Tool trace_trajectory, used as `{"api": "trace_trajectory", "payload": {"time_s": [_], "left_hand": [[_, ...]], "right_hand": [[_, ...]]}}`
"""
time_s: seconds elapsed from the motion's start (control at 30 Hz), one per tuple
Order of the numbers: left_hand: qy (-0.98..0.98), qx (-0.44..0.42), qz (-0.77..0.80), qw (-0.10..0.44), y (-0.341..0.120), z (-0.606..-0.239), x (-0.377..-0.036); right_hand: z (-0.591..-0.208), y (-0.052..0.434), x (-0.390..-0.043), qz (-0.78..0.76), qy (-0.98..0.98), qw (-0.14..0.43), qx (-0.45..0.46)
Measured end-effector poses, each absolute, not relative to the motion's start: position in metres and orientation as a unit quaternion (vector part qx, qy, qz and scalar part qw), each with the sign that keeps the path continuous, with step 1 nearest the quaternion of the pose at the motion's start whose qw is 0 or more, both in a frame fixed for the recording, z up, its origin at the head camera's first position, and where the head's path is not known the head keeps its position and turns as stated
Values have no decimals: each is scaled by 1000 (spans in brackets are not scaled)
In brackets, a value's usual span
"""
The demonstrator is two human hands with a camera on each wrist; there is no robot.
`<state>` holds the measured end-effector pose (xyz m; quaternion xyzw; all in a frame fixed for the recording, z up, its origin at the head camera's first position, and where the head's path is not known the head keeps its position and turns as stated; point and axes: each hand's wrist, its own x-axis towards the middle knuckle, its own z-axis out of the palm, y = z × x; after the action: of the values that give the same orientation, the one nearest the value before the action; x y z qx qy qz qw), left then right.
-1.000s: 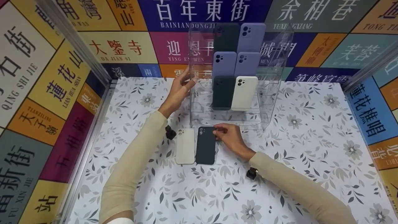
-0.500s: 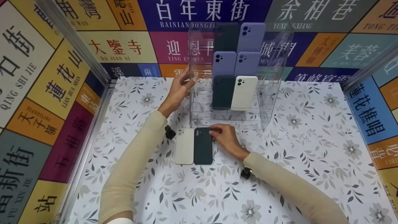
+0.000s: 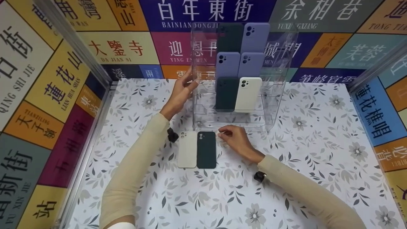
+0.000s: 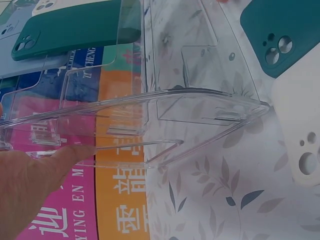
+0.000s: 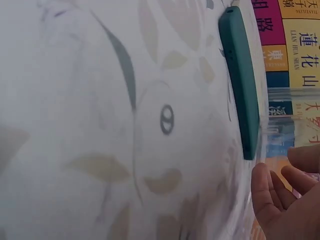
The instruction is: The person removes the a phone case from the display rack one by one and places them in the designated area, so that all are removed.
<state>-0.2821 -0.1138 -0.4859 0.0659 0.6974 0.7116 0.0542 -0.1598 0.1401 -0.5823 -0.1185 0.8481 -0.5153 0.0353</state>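
Two phone cases lie flat in front of a clear rack, long edges touching or nearly so: a cream case (image 3: 187, 149) on the left and a dark green case (image 3: 206, 150) on the right. Both look smooth and matte, with rounded corners and round camera holes near the upper left. I see the clear rack (image 3: 205, 119) as thin, see-through plastic stepped in tiers, bearing six standing cases: dark green (image 3: 229, 37) and lavender (image 3: 255, 37) on top, two lavender (image 3: 227, 63) below them, dark green and cream (image 3: 248, 94) lowest.

The left hand (image 3: 179, 93) grips the rack's left side wall. The right hand (image 3: 237, 138) is just beside the flat dark green case, apart from it; my right wrist view shows its fingers loosely bent, a narrow gap to the thumb, holding nothing. Beige sleeves (image 3: 136, 168) cover both forearms.

From here the tablecloth (image 3: 222, 190) reads white, printed with grey leaves and flowers. Around it I have walls (image 3: 120, 47) of bright rectangles lettered with Chinese characters and Latin spellings, framed at the corners by metal posts (image 3: 78, 44).
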Motion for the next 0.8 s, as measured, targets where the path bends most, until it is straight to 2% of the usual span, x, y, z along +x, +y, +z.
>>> {"api": "trace_trajectory", "payload": {"time_s": [0.8], "left_hand": [[696, 73, 712, 54, -114, -486, -280]], "right_hand": [[-539, 195, -158, -513, 845, 35, -148]]}}
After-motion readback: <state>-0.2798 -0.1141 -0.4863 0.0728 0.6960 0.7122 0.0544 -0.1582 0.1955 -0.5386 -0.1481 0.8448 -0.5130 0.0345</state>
